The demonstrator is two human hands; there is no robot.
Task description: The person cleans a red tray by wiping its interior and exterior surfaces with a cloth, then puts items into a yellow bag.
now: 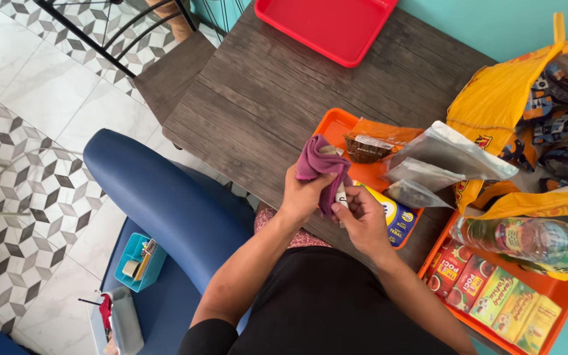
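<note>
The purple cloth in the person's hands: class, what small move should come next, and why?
Probably one more wipe along the small white item. The left hand has the purple cloth bunched over its top, and the right hand pinches it from below, above the orange tray. Only part of the item shows, so what it is cannot be told.

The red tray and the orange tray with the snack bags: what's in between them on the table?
Only bare dark wooden table shows between the red tray and the orange tray in the head view; nothing sits on that stretch.
</note>
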